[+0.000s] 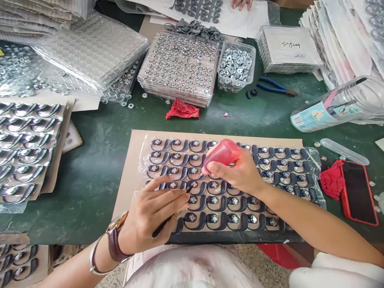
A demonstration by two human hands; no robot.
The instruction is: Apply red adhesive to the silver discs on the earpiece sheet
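Note:
My right hand is wrapped round a soft bottle of red liquid, tilted so its narrow tip points down and left over the parts. In my left hand are slim black tweezers, their dark points beside one round metal piece. Below both hands lies a clear plastic tray on a brown cardboard sheet. Rows of dark curved ear-hook parts, each with a small round silver piece, fill the tray. My left fingers hide some of these parts.
Behind stand stacked trays of small round components, a box of metal washers and blue-handled pliers. A clear jar leans at the right, above a red-cased phone. More loaded trays lie left. Another person's hand shows at the top.

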